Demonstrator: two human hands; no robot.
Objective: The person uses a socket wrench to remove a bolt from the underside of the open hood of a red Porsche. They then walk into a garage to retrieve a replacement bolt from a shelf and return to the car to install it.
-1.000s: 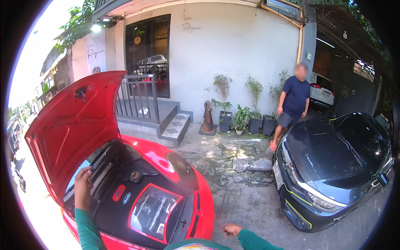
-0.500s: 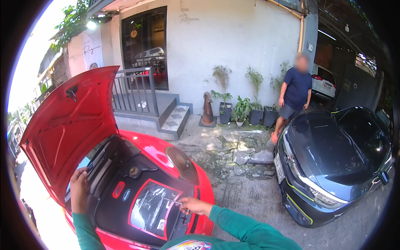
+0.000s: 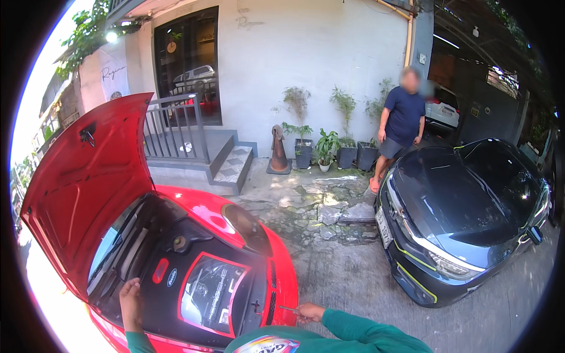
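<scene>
With the hood [image 3: 88, 188] raised, the engine bay [image 3: 194, 282] of the red car [image 3: 259, 235] lies exposed. Left hand [image 3: 130, 301]: flat on the bay's rear edge, fingers loosely spread, gripping nothing. Right hand [image 3: 309, 312]: closed on a thin rod-like tool [image 3: 289, 308] at the bay's front corner, by the bumper. Progress, as judged: access gained; engine cover [image 3: 212, 291] in place, so work inside looks barely begun. A bystander [image 3: 400, 126] stands by the dark car [image 3: 465, 217].
</scene>
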